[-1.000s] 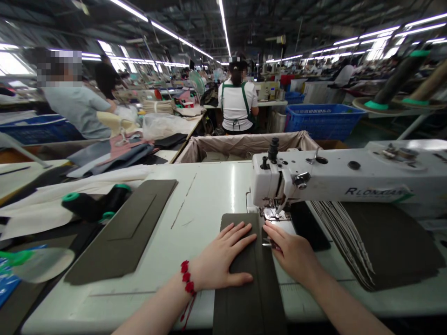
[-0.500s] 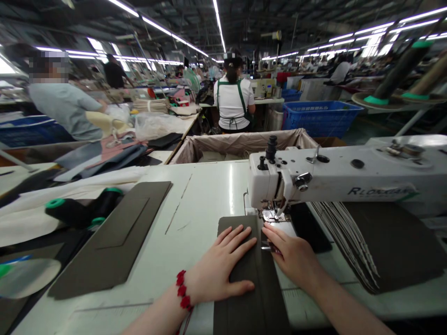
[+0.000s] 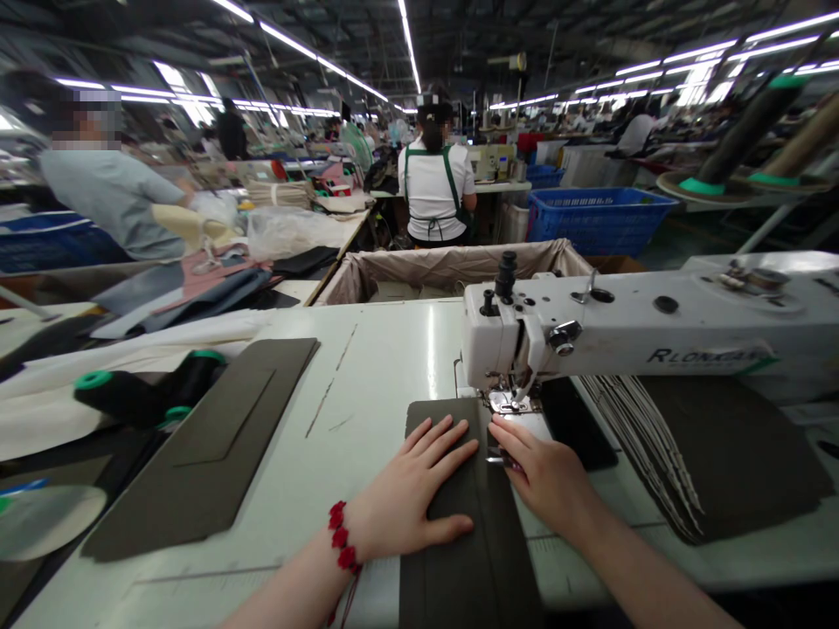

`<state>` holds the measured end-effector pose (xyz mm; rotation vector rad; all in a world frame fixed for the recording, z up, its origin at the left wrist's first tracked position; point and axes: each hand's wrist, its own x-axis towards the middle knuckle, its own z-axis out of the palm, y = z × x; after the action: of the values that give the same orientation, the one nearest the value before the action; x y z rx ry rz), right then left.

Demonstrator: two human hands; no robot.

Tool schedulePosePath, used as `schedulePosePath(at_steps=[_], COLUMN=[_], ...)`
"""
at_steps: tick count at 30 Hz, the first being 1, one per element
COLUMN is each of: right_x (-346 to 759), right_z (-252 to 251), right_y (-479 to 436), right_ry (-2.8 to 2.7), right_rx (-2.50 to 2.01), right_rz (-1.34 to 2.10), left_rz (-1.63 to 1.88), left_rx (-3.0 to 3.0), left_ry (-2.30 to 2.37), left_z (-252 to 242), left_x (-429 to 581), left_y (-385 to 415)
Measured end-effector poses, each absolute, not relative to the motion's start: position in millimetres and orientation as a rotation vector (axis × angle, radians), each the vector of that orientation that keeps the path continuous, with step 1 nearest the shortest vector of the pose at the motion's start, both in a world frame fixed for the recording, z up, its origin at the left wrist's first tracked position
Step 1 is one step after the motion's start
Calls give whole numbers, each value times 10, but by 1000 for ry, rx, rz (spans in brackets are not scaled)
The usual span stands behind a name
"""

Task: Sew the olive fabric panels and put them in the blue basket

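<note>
My left hand (image 3: 410, 498) lies flat with spread fingers on a dark olive fabric panel (image 3: 452, 577), which has a lengthwise fold or seam line. Along the panel's right edge rests my right hand (image 3: 551, 480), its index and middle fingertips pressing the cloth just in front of the presser foot. Small silver thread snips (image 3: 502, 459) poke out from under its curled fingers; their handles are hidden. The white sewing machine (image 3: 564, 328) stands beyond both hands, and the panel's far end lies left of its needle plate (image 3: 515, 403).
A stack of olive panels (image 3: 229, 437) lies left, beside black thread cones (image 3: 124, 397). Under the machine arm are a dark phone-like slab (image 3: 580, 428) and layered fabric pieces (image 3: 740, 454). A cloth-lined bin (image 3: 341, 279) stands behind the table. Co-workers sit farther off.
The whole view has shifted slightly to the left. Both hands and the panel keep nearly the same places beside the machine.
</note>
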<state>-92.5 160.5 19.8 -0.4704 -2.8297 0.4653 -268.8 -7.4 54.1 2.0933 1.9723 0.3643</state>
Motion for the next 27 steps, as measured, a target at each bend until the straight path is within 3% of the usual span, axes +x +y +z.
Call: schedulePosePath(at_steps=[27], right_x=[-922], right_z=[194], right_y=[1611], right_ry=[-2849], right_rx=[-472], right_rz=[418], left_rz=[433], left_rx=[2134], left_ry=[1947], left_z=[550], left_x=[-2738], left_y=[-83])
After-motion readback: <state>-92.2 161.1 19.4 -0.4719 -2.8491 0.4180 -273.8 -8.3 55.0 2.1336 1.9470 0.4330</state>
